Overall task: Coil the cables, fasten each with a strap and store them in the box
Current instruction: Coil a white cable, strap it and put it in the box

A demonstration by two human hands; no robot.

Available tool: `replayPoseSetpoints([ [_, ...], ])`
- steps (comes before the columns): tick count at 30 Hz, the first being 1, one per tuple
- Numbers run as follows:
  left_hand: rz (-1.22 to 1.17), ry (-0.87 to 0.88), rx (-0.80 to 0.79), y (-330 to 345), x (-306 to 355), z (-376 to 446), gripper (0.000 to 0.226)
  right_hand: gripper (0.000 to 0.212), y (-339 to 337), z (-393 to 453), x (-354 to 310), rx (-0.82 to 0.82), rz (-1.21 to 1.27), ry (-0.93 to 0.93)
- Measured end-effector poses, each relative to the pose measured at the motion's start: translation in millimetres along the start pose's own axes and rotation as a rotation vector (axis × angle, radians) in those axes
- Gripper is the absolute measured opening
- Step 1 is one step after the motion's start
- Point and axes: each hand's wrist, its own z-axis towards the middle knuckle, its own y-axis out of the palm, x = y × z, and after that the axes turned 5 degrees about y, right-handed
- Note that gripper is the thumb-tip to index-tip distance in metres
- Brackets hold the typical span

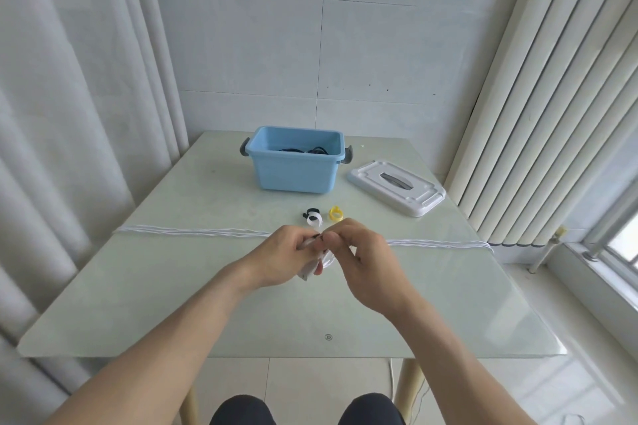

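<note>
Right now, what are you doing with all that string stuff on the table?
A person is tidying cables. Both hands, the left hand and the right hand, grip a small bundle of white cable over the pale green glass table. More white cable stretches across the table. A yellow strap and a black-and-white strap wait nearby. The open blue plastic box already holds dark cables; its white lid lies beside it.

Person: two bare forearms, no sleeves; left hand [286,254], right hand [362,259]; dark trousers [241,411] at bottom centre of frame.
</note>
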Motion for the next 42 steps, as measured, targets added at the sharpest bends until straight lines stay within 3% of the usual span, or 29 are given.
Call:
replayPoseSetpoints([
  [5, -0.248, -0.066, -0.135, 3, 1, -3, 0.041, 0.026, -7, -1, -1, -0.084, 0.096, 0.019],
  [8, -0.304, -0.081, -0.102, 4, -2, -4, 0.031, 0.028, -13, 0, -4, -0.194, 0.213, 0.107],
  [10, -0.310, -0.108, -0.041, 6, -4, -4, 0.026, 0.039, -14, 0, -2, -0.205, 0.165, 0.098],
  [13, -0.278, -0.120, -0.030, 8, -1, -2, 0.027, 0.035, -13, 2, -1, -0.079, -0.115, -0.045],
  [19, -0.136, -0.129, -0.103, 7, 6, -1, 0.030, 0.026, -15, 3, -1, 0.042, -0.191, -0.221],
  [23, -0.119, -0.120, -0.196, 4, 12, -2, 0.024, 0.028, -15, 3, -1, 0.086, -0.191, -0.144],
  [28, -0.114, -0.110, -0.237, 1, 14, -3, 0.021, 0.049, -10, 7, 7, 0.131, -0.009, 0.057],
  [35, -0.143, -0.046, -0.283, -2, 15, -2, 0.027, 0.038, -4, 7, 16, 0.262, -0.054, -0.087],
  [40, -0.180, -0.034, -0.269, 3, 17, 1, 0.034, 0.051, -7, 7, 12, 0.262, -0.021, -0.011],
  [42, -0.184, -0.062, -0.223, 8, 17, 3, 0.026, 0.050, -8, 9, 11, 0.243, -0.009, 0.028],
])
